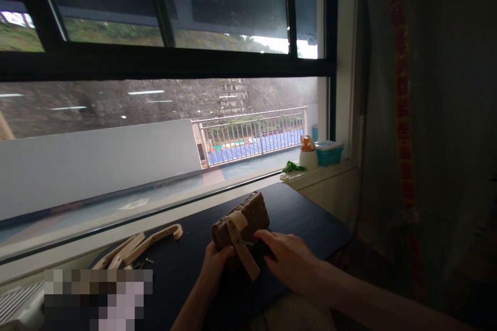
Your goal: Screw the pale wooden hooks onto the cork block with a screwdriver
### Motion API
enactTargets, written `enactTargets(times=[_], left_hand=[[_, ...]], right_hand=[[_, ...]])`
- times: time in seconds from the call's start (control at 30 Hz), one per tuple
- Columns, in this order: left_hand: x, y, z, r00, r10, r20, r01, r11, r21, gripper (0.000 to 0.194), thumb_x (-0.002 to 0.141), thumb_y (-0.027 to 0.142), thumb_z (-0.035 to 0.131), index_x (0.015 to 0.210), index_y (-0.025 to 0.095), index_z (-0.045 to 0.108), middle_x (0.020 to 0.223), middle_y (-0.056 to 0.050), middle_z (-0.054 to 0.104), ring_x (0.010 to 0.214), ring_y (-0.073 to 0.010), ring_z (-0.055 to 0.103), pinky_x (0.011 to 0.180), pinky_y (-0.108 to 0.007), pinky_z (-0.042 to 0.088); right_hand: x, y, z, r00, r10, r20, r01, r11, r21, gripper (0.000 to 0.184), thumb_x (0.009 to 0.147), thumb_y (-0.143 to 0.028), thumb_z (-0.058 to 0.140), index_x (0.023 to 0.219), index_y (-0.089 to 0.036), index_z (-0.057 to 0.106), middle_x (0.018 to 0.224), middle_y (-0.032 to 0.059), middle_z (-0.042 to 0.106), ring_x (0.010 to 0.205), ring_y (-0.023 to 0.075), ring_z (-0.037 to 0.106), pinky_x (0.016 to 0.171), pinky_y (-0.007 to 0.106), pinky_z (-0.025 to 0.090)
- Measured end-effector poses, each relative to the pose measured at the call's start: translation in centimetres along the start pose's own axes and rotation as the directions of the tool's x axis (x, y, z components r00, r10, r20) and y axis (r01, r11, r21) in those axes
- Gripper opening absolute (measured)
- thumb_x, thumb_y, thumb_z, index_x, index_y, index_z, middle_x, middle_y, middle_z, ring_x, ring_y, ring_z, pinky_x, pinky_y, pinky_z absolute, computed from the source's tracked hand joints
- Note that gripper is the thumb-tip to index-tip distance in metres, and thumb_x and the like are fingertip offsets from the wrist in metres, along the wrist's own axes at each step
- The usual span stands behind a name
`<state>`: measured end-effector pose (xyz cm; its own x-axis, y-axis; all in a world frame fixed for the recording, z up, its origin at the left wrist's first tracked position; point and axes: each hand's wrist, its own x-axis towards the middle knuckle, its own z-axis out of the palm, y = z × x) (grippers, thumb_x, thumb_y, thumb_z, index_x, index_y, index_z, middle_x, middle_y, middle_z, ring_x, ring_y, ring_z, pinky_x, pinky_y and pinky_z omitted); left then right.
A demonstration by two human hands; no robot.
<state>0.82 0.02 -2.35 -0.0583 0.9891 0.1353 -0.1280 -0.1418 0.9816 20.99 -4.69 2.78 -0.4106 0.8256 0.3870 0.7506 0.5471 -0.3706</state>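
A brown box-like piece with a rough, bumpy surface (258,209) is held tilted above the dark table. My left hand (215,264) is closed around its lower left end. Across its near side runs a pale, curved wooden strip (244,256), its lower end pointing down toward me. My right hand (285,253) is closed on a dark-handled screwdriver (259,246), whose thin shaft points left at the strip. The handle is mostly hidden by my fingers, and shadow blurs the tip.
More curved wooden strips (143,245) lie at the table's left, beside a few small screws (147,261). The dark table (306,222) meets a window sill, where a green cloth (292,167), a white bottle (308,158) and a teal tub (329,155) stand. A pixelated patch covers the lower left.
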Motion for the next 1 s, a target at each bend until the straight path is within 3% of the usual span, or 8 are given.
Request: enactTargets(times=[0.17,0.27,0.43,0.53,0.63,0.77,0.87,1.0], left_hand=[[-0.2,0.0,0.0,1.000,0.005,0.019,-0.005,1.000,0.013,0.019,0.053,0.015,0.065,0.070,0.010,0.069,0.060,-0.001,0.068,0.056,-0.0175,0.059,0.055,-0.026,0.047],[-0.2,0.1,0.0,0.999,0.004,0.039,-0.005,1.000,0.021,0.018,0.054,0.015,0.064,0.071,0.010,0.069,0.063,-0.002,0.069,0.058,-0.0176,0.059,0.056,-0.026,0.048],[-0.2,0.2,-0.1,0.999,0.011,0.052,-0.013,0.999,0.033,0.021,0.054,0.015,0.064,0.073,0.010,0.070,0.063,-0.002,0.069,0.059,-0.0174,0.059,0.056,-0.025,0.047],[-0.2,0.1,-0.1,0.999,0.015,0.043,-0.017,0.999,0.037,0.021,0.054,0.015,0.065,0.073,0.010,0.070,0.065,-0.002,0.069,0.059,-0.0172,0.059,0.056,-0.025,0.047],[-0.2,0.1,0.1,1.000,0.018,0.024,-0.019,0.999,0.035,0.020,0.053,0.015,0.065,0.071,0.010,0.070,0.062,-0.001,0.069,0.056,-0.0168,0.058,0.055,-0.025,0.046],[-0.3,0.5,0.4,1.000,0.016,0.009,-0.016,1.000,0.026,0.021,0.050,0.016,0.065,0.070,0.010,0.070,0.059,-0.001,0.067,0.054,-0.0168,0.058,0.054,-0.025,0.046],[-0.4,0.7,0.4,1.000,0.006,0.007,-0.006,1.000,0.020,0.023,0.050,0.018,0.065,0.071,0.010,0.070,0.061,-0.002,0.068,0.055,-0.0183,0.058,0.055,-0.027,0.046],[-0.3,0.6,0.4,1.000,-0.001,-0.005,0.001,1.000,0.025,0.024,0.048,0.019,0.066,0.070,0.010,0.069,0.060,-0.002,0.067,0.055,-0.0190,0.058,0.055,-0.028,0.046]], right_hand=[[-0.1,0.0,0.1,0.985,-0.147,0.091,0.160,0.976,-0.145,0.031,0.084,-0.007,0.043,0.109,-0.020,0.058,0.092,0.0104,0.064,0.083,0.0225,0.061,0.071,0.033,0.043],[0.1,0.2,0.6,0.983,-0.153,0.100,0.166,0.977,-0.130,0.031,0.085,-0.009,0.044,0.111,-0.019,0.058,0.089,0.0110,0.064,0.082,0.0223,0.061,0.072,0.033,0.043],[-0.2,-0.1,1.9,1.000,0.028,0.008,-0.029,0.999,0.043,0.033,0.091,-0.023,0.039,0.115,-0.015,0.060,0.097,0.0107,0.069,0.087,0.0201,0.064,0.075,0.029,0.046],[0.0,-0.4,2.2,0.988,0.156,0.005,-0.155,0.974,0.165,0.039,0.093,-0.026,0.032,0.109,-0.011,0.064,0.094,0.0088,0.071,0.081,0.0169,0.066,0.064,0.023,0.047],[0.5,-0.3,1.6,0.983,0.176,0.048,-0.182,0.958,0.223,0.038,0.091,-0.026,0.033,0.098,-0.013,0.069,0.081,0.0043,0.072,0.069,0.0146,0.065,0.054,0.020,0.046],[0.4,-0.2,0.2,0.990,0.132,0.040,-0.137,0.975,0.174,0.031,0.083,-0.027,0.049,0.108,-0.017,0.064,0.091,0.0045,0.071,0.079,0.0174,0.065,0.064,0.023,0.047],[0.0,-0.2,-0.4,0.997,0.071,0.033,-0.073,0.995,0.064,0.050,0.075,-0.022,0.059,0.124,-0.019,0.054,0.098,0.0084,0.069,0.088,0.0238,0.064,0.072,0.030,0.046],[-0.1,-0.4,-0.4,0.995,-0.069,0.078,0.073,0.996,-0.050,0.038,0.081,-0.009,0.048,0.116,-0.022,0.058,0.094,0.0092,0.066,0.084,0.0216,0.063,0.072,0.031,0.043]])
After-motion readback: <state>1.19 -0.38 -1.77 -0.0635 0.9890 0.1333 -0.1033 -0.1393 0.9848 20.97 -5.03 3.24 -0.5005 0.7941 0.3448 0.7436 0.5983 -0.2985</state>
